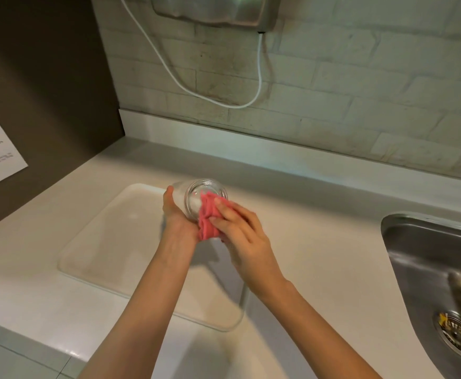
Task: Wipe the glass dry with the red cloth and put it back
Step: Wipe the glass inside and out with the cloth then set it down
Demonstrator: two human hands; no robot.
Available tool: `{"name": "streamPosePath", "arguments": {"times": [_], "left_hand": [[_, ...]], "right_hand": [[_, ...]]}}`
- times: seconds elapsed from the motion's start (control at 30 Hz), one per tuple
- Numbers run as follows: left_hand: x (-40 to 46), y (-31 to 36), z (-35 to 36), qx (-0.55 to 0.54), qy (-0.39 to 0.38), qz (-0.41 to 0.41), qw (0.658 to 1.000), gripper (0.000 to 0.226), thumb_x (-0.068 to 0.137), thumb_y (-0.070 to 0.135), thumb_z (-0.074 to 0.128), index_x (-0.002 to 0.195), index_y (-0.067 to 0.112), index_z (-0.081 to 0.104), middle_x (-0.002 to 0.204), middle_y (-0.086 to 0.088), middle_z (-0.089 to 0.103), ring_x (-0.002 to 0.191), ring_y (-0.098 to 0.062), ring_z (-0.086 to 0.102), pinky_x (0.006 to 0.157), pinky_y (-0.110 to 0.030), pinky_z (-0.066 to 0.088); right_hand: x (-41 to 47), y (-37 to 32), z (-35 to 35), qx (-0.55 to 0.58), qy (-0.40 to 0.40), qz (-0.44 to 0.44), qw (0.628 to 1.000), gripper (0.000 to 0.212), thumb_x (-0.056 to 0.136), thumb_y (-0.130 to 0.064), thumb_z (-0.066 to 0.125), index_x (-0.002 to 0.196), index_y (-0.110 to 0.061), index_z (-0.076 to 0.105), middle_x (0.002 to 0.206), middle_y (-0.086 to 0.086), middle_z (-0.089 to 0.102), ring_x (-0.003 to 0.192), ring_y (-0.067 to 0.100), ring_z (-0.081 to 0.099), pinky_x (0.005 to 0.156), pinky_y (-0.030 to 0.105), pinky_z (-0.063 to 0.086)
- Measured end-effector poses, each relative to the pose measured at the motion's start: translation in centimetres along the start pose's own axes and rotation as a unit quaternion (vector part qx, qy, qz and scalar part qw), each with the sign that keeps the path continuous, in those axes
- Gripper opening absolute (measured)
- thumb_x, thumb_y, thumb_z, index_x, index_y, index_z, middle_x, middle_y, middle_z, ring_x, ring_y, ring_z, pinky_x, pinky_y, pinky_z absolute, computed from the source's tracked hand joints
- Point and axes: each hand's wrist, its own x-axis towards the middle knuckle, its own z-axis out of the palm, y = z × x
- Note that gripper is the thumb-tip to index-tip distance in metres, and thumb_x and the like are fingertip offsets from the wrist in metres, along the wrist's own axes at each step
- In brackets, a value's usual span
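A clear glass (196, 191) lies tilted on its side in my left hand (176, 218), which wraps it from below and the left, above the counter. Its round end faces up and toward the camera; whether that is the mouth or the base is unclear. The red cloth (207, 222) is bunched against that end and the glass's right side. My right hand (240, 231) presses the cloth on with fingers spread. Part of the cloth hangs down between both hands.
A white tray (100, 242) lies on the pale counter (319, 228) below and left of the hands. A steel sink (429, 269) with a drain strainer sits at the right. A brick wall with a hanging white cable rises behind; a dark panel bearing a paper notice stands left.
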Motion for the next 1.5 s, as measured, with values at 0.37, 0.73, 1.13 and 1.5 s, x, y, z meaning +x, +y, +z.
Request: {"name": "streamPosePath", "arguments": {"times": [0.37,0.73,1.13,1.5], "left_hand": [[-0.4,0.0,0.2,0.006,-0.014,0.003,1.0,0.075,0.072,0.072,0.046,0.081,0.0,0.064,0.065,-0.014,0.064,0.053,-0.028,0.064,0.049,-0.029,0.053],[-1.4,-1.6,0.7,0.144,-0.134,0.179,0.964,0.054,0.076,0.056,0.055,0.104,0.01,0.06,0.099,-0.014,0.067,0.083,-0.026,0.067,0.075,-0.036,0.054],[-1.0,-2.0,-0.9,0.369,-0.134,0.427,0.815,0.061,0.063,0.043,0.068,0.116,0.017,0.053,0.103,0.003,0.064,0.086,-0.003,0.064,0.071,-0.023,0.052],[1.2,-2.2,-4.7,0.506,-0.08,0.415,0.752,0.07,0.05,0.046,0.08,0.112,0.036,0.048,0.117,0.019,0.06,0.101,0.001,0.056,0.082,-0.019,0.044]], "right_hand": [[-1.1,-0.3,-0.4,0.032,0.007,0.043,0.999,0.035,0.083,0.003,0.064,0.114,-0.012,0.06,0.13,0.006,0.058,0.117,0.024,0.05,0.098,0.033,0.042],[3.4,-0.3,-2.7,0.536,0.04,0.494,0.683,0.019,0.098,-0.015,0.042,0.102,-0.008,0.059,0.089,0.007,0.067,0.078,0.018,0.061,0.076,0.032,0.051],[-0.2,1.7,-5.7,0.568,0.002,0.535,0.625,0.021,0.096,-0.018,0.043,0.102,-0.008,0.061,0.092,0.012,0.065,0.081,0.024,0.061,0.08,0.04,0.053],[-5.3,3.1,-9.1,0.716,0.054,0.494,0.49,0.06,0.055,-0.024,0.089,0.108,-0.007,0.069,0.096,0.017,0.071,0.086,0.027,0.069,0.08,0.043,0.056]]}}
